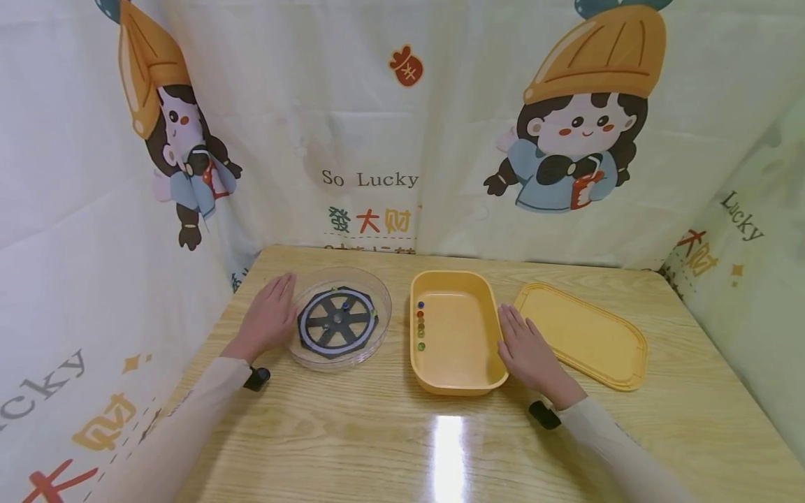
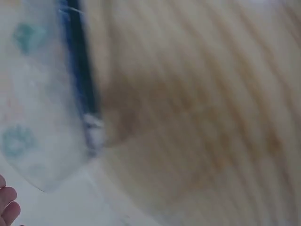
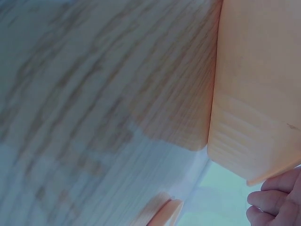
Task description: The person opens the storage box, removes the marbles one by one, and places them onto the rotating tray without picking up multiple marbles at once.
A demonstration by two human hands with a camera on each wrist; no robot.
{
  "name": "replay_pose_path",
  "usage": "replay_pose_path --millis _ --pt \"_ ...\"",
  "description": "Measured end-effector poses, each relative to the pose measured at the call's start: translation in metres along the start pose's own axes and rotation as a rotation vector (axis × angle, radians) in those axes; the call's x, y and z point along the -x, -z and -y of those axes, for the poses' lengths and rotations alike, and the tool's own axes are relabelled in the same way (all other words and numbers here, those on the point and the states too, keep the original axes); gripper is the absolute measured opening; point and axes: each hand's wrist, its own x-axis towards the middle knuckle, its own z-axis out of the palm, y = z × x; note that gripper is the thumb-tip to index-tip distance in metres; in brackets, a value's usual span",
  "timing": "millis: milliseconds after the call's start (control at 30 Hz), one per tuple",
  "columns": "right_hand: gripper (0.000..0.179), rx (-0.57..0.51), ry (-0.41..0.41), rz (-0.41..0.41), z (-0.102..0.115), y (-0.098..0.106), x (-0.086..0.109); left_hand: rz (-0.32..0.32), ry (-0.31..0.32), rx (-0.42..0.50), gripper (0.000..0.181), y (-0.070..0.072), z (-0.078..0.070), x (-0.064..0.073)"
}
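Observation:
My left hand (image 1: 269,314) is at the left side of a clear round dish (image 1: 377,344), fingers straight and pointing away from me. Inside the dish lies a black spoked wheel shape (image 1: 338,318) with a pale ring, and several small beads sit on it, among them a blue bead (image 1: 345,306). My right hand (image 1: 527,349) is against the right wall of a yellow rectangular tub (image 1: 462,384), its fingers extended along the rim. Along the tub's left side runs a row of small coloured beads, including a green bead (image 1: 421,346). Neither hand grips anything.
A flat yellow lid (image 1: 591,335) lies to the right of the tub, behind my right hand. Everything stands on a wooden table (image 1: 352,433). A printed curtain (image 1: 453,126) hangs at the back and on both sides.

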Motion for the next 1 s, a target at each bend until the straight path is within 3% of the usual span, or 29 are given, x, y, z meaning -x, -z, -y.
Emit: replay_pose_path --millis 267,600,1000 --pt "0.058 -0.002 0.012 -0.004 0.001 0.001 0.0 0.109 0.087 0.014 0.059 -0.013 0.017 0.008" --pt "0.059 0.012 0.008 0.007 0.0 0.002 -0.001 0.22 0.093 0.067 0.055 -0.02 0.024 0.008" --pt "0.059 0.035 0.018 0.019 0.001 0.006 -0.001 0.219 0.089 0.067 0.054 -0.02 0.023 0.008"
